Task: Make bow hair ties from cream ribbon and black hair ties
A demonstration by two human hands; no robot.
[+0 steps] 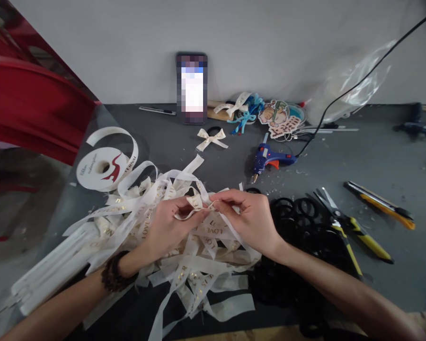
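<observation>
Both hands meet over a heap of cream ribbon strips (213, 272) printed with gold lettering. My left hand (170, 225) pinches a looped piece of ribbon (196, 202) between thumb and fingers. From the other side, my right hand (250, 215) grips the same ribbon, thumb and forefinger pressed together close to the left fingertips. Exactly how the ribbon is folded between the fingers is hard to make out. A ribbon spool (87, 170) lies left of the heap. Beyond the hands sits a finished-looking bow on a black hair tie (212, 138).
A blue glue gun (266, 158) lies behind my right hand, its cord rising rightward. Black hair ties (298, 227) are piled at right, beside yellow-handled scissors (365, 237) and a utility knife (381, 203). A phone (192, 90) leans on the wall. A red chair (31, 104) stands left.
</observation>
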